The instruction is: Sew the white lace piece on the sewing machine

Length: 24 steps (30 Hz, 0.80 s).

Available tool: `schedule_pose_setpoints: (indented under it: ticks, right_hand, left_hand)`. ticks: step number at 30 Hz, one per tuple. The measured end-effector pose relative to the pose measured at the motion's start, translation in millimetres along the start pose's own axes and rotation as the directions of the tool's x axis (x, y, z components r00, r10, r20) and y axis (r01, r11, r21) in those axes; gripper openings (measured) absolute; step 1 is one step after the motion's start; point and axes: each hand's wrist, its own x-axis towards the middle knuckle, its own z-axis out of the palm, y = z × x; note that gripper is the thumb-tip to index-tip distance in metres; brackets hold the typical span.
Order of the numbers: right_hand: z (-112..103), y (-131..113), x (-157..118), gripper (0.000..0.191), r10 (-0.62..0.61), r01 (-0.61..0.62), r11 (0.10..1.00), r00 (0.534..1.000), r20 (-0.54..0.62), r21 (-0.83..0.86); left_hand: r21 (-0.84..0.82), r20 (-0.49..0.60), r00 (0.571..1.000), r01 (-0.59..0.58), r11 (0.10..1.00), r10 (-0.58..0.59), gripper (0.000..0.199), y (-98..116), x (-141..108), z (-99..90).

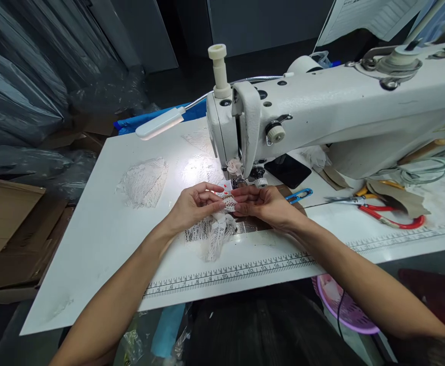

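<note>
My left hand (195,203) and my right hand (262,203) pinch a piece of white lace (230,204) between them, just in front of the needle area of a white sewing machine (306,107). Thumbs and fingertips of both hands are closed on the lace. Below the hands more lace (212,236) with fringed edges hangs onto the table. Another lace piece (148,180) lies flat to the left. Small red marks show near my left fingertips. The needle and presser foot are partly hidden.
Beside the machine bed lie a black phone (288,170), blue thread snips (299,195) and red-handled scissors (393,216). A white lamp (160,123) reaches over the table's left part. A printed ruler (230,274) runs along the front edge. Underneath, a purple basket (348,310) stands to the right.
</note>
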Motion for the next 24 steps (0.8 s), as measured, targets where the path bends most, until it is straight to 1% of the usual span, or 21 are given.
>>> schedule_pose_setpoints:
  ticks: [2, 4, 6, 8, 10, 11, 14, 16, 17, 19, 20, 21, 23, 24]
  right_hand:
    - [-1.4, 1.6, 1.2, 0.041, -0.011, 0.011, 0.999, 1.000, -0.012, -0.031]
    - [-3.6, 2.8, 2.4, 0.038, -0.045, 0.040, 0.995, 0.998, -0.053, -0.088]
    - [-7.0, 2.9, 3.3, 0.034, -0.094, 0.073, 0.980, 0.990, -0.106, -0.185]
    - [-11.8, 1.9, 3.8, 0.031, -0.142, 0.098, 0.948, 0.981, -0.130, -0.302]
    - [-17.3, 0.1, 3.7, 0.031, -0.160, 0.106, 0.914, 0.981, -0.109, -0.393]
    - [-20.1, -1.1, 3.4, 0.031, -0.155, 0.101, 0.900, 0.984, -0.094, -0.423]
    - [-27.3, -5.6, 1.5, 0.029, -0.104, 0.071, 0.869, 0.994, -0.040, -0.490]
    - [-30.3, -9.7, -0.9, 0.027, -0.087, 0.071, 0.836, 0.996, -0.003, -0.543]
    - [-31.2, -11.9, -2.5, 0.026, -0.087, 0.080, 0.813, 0.996, 0.016, -0.577]
    - [-31.6, -16.3, -5.9, 0.023, -0.096, 0.095, 0.754, 0.995, 0.035, -0.650]
    - [-31.2, -18.4, -7.5, 0.022, -0.098, 0.098, 0.720, 0.994, 0.038, -0.687]
    - [-30.3, -20.2, -9.1, 0.021, -0.105, 0.096, 0.682, 0.994, 0.033, -0.725]
    - [-27.6, -22.8, -11.7, 0.020, -0.134, 0.084, 0.583, 0.991, 0.005, -0.808]
    - [-25.9, -23.6, -12.5, 0.021, -0.164, 0.074, 0.520, 0.986, -0.014, -0.851]
  left_hand:
    - [0.063, 0.002, 0.999, -0.053, 0.997, 0.053, 0.037, -0.9, 0.0, -1.5]
    - [0.207, 0.008, 0.985, -0.170, 0.964, 0.172, 0.035, -1.1, 0.0, -3.3]
    - [0.361, 0.051, 0.950, -0.304, 0.882, 0.307, 0.030, -1.4, 0.2, -5.1]
    - [0.452, 0.116, 0.918, -0.389, 0.803, 0.380, 0.018, -2.6, 0.5, -6.6]
    - [0.480, 0.165, 0.903, -0.425, 0.768, 0.396, 0.010, -4.0, 1.0, -8.2]
    - [0.481, 0.179, 0.899, -0.435, 0.761, 0.400, 0.011, -4.2, 1.3, -9.1]
    - [0.467, 0.171, 0.882, -0.465, 0.753, 0.439, 0.020, 0.0, 0.3, -12.5]
    - [0.461, 0.164, 0.875, -0.475, 0.749, 0.455, 0.021, 8.2, -4.2, -15.8]
    - [0.458, 0.169, 0.874, -0.479, 0.749, 0.455, 0.019, 13.7, -8.3, -18.0]
    - [0.461, 0.195, 0.888, -0.457, 0.761, 0.415, 0.014, 26.3, -20.7, -24.5]
    - [0.470, 0.215, 0.906, -0.423, 0.775, 0.365, 0.013, 32.9, -28.8, -29.4]
    - [0.497, 0.222, 0.932, -0.362, 0.789, 0.288, 0.013, 39.0, -37.8, -35.5]
    - [0.526, 0.219, 0.960, -0.269, 0.807, 0.177, 0.018, 48.4, -56.6, -51.4]
    - [0.567, 0.186, 0.969, -0.242, 0.787, 0.164, 0.020, 50.8, -65.5, -60.9]
